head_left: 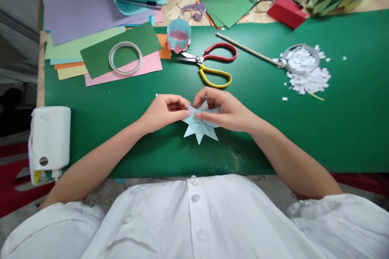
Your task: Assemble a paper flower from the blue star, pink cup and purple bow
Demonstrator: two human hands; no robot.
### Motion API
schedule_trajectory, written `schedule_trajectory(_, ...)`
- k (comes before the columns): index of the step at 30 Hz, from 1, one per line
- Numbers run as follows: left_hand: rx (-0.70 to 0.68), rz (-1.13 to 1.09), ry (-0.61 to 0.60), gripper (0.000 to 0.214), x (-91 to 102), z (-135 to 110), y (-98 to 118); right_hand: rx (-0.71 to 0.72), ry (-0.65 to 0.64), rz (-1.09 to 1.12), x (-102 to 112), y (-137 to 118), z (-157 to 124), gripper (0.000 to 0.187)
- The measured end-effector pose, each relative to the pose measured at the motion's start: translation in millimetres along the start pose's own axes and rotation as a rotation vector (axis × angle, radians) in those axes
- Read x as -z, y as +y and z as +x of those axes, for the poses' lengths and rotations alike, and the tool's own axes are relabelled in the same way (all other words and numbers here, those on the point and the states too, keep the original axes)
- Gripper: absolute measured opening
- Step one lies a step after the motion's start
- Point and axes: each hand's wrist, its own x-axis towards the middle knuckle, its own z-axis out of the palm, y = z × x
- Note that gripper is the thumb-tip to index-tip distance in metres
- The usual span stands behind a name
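While the left hand (167,111) pinches an upper-left tip of the pale-blue paper star (199,127) between thumb and fingers, the right hand (226,109) grips its right side, thumb across the face. The star sits directly between them, toward the near edge of the green surface (258,145), equally close to both hands; it is roughly round, without a clear long axis, its free points fanning toward that edge. Just beyond the right hand lie scissors (199,59), blades leftward; a tape roll (126,72) rests on papers by the far-left corner, and white scraps (313,81) lie far right.
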Motion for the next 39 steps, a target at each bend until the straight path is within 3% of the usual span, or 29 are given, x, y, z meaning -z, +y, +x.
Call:
schedule_trajectory(3,0.017,-0.008,0.026,0.02,-0.8,0,0,0.111,0.091,-0.147,-1,2,1,0.018)
schedule_trajectory(7,0.012,-0.026,0.091,0.02,-1.5,0,-2,0.468,0.364,-0.651,-4,6,2,0.016)
schedule_trajectory(11,-0.013,-0.053,0.126,0.02,-2.5,0,-4,0.728,0.506,-1.048,-9,6,2,0.009)
schedule_trajectory(14,-0.03,-0.06,0.117,0.02,-3.8,-1,-5,0.735,0.538,-1.152,-13,6,1,0.008)
schedule_trajectory(29,-0.12,0.084,0.122,0.011,-4.9,-2,-8,0.654,0.407,-1.128,-17,8,4,0.019)
schedule_trajectory(39,-0.154,0.12,0.106,0.011,-4.6,-1,-11,0.615,0.359,-0.921,-12,7,7,0.018)
